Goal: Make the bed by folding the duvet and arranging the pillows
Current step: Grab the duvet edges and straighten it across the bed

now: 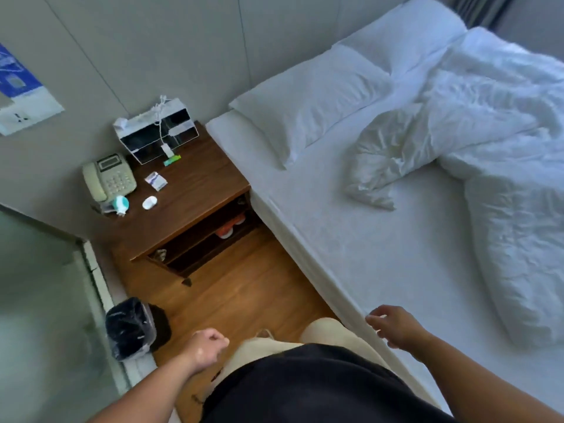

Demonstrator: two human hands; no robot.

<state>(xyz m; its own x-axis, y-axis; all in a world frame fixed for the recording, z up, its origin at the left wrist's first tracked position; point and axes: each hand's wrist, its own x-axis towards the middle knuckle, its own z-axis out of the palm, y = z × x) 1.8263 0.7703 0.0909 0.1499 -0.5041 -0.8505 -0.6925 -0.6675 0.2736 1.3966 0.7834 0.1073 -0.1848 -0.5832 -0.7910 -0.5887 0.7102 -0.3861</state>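
Two pillows (308,108) lie along the bed's (351,239) head edge, and the duvet (488,132) sits crumpled toward its far side, unfolded; nothing looks done yet. Right hand (393,326) hovers loose-fingered over the near edge, left hand (207,343) an empty fist. Nightstand (189,190) and bin (129,328) narrow the aisle

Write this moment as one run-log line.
phase: folding not begun | left hand: curled, empty | right hand: open, over white mattress edge | crumpled white fabric duvet: heaped, untouched | white rectangular pillows: at bed's head
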